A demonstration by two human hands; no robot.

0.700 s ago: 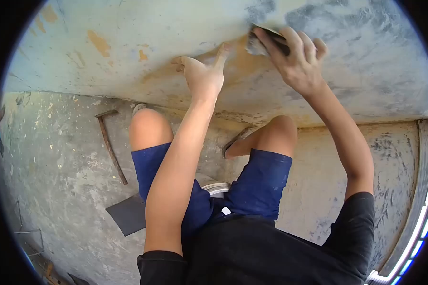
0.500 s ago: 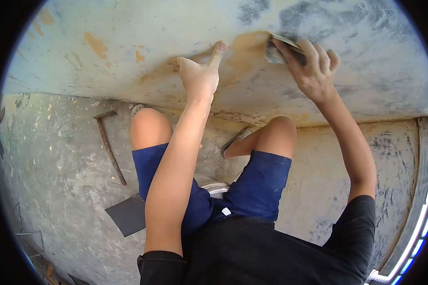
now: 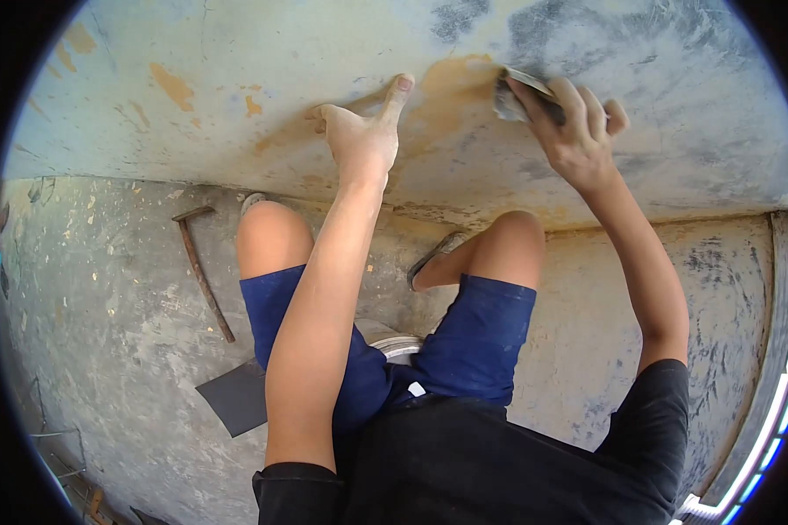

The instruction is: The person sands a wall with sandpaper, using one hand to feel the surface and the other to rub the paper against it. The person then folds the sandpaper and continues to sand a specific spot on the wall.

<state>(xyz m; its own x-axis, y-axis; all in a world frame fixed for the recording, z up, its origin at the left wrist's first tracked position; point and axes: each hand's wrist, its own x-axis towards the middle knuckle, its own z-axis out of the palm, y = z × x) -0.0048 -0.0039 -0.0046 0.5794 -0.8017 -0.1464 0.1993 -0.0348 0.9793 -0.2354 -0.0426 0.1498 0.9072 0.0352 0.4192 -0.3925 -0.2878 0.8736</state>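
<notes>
My right hand (image 3: 573, 131) grips a folded piece of sandpaper (image 3: 510, 96) and presses it against a pale, curved painted panel (image 3: 236, 52), at the right edge of a tan sanded patch (image 3: 451, 92). My left hand (image 3: 363, 131) rests flat on the same panel just left of that patch, fingers spread, holding nothing. I sit low, with both knees in blue shorts under the panel's lower edge.
On the dusty concrete floor to my left lie a rusty metal rod with a bent head (image 3: 201, 267) and a dark sheet of sandpaper (image 3: 235, 395). A round metal rim (image 3: 400, 346) shows between my legs. A raised edge (image 3: 784, 350) runs along the right.
My right hand has slid the sandpaper to the right across the tan patch and now holds near its right edge. My left hand has stayed in place.
</notes>
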